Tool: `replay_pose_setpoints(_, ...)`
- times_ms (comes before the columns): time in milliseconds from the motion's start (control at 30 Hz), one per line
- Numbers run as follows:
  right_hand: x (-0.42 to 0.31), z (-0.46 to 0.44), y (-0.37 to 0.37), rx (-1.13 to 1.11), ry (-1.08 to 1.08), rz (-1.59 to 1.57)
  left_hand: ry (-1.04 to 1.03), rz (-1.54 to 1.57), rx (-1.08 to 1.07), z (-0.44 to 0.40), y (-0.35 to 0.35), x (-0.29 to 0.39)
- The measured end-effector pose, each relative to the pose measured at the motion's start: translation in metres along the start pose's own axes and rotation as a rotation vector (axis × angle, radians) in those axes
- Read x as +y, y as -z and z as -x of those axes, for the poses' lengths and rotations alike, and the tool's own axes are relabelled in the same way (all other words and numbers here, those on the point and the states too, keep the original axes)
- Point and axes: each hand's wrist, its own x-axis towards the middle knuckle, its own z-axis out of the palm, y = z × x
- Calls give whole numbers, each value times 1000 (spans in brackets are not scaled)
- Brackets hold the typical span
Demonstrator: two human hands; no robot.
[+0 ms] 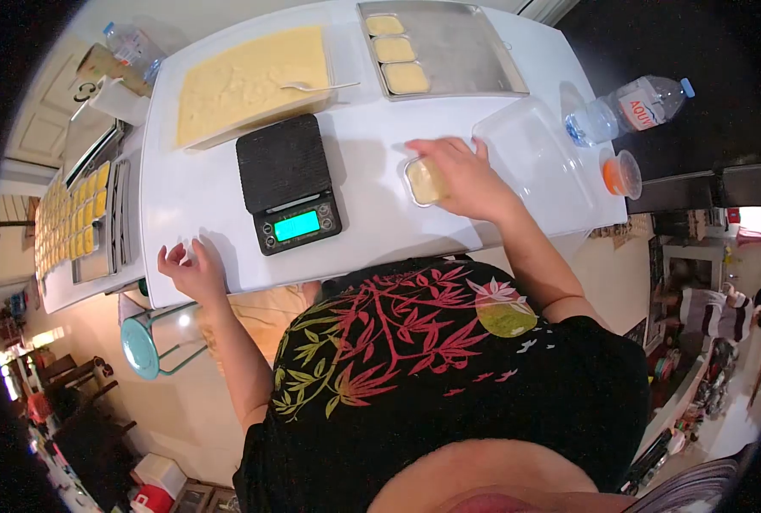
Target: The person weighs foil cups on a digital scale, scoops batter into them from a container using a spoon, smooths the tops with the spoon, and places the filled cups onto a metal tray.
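My right hand (pixel 470 181) is closed round the right side of a small metal mould (pixel 425 183) filled with pale yellow batter, on or just above the white table. Its palm and fingers cover part of the mould. My left hand (pixel 190 267) is at the table's front left edge, fingers loosely bent and apart, holding nothing. Between the hands stands a black digital kitchen scale (pixel 285 167) with a lit display (pixel 296 226); its digits are unreadable. Behind it sits a clear tub (pixel 252 128) of yellow batter (pixel 243 81), a spoon (pixel 316 86) lying in it.
A metal tray (pixel 474 56) at the back holds several filled moulds (pixel 395 50). To the right are a clear plastic container (pixel 538 162), a water bottle (pixel 628 111) and an orange-bottomed cup (pixel 621 175). Trays of yellow pieces (pixel 85 205) stand left, above a teal stool (pixel 139 349).
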Motion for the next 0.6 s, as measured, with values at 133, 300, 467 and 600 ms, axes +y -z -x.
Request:
replay_pose_setpoints(133, -2, 6, 18, -77, -35, 28, -12, -15, 1, 0, 0, -1)
replay_pose_setpoints(300, -13, 8, 15, -43, -175, -316, -17, -13, -4, 1, 1, 0)
replay_pose_setpoints(467, -8, 1, -1, 28, -140, -504, -3, 0, -1, 1, 1, 1)
replay_pose_setpoints(600, -14, 9, 3, 67, -129, -465, 6, -3, -8, 0, 2, 4)
